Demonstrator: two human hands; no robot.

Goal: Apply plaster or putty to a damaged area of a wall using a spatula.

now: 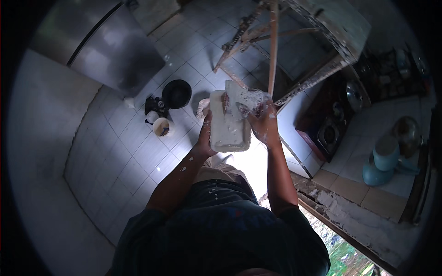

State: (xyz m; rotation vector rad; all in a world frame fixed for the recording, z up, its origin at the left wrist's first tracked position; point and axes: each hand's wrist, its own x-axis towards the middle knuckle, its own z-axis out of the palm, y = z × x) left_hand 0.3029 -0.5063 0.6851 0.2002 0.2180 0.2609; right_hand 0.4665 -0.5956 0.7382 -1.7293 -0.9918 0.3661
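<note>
My left hand (205, 137) is wrapped round the left side of a shallow, rectangular white tray (229, 138), held in front of my body above the floor. White paste smears the tray's inside. With its fingers closed, my right hand (265, 123) grips a flat scraper (239, 95) at the tray's upper right. White paste coats the scraper's blade, which lies over the far end of the tray; its handle is hidden in my fingers. White splashes spot both forearms.
On the tiled floor at left stand a black basin (177, 94) and a small white bucket (162, 127). A paint-spattered wooden stand (273, 50) rises ahead. A stove (328, 133) and blue pots (386, 154) sit on the right-hand counter; a metallic cabinet (117, 50) is far left.
</note>
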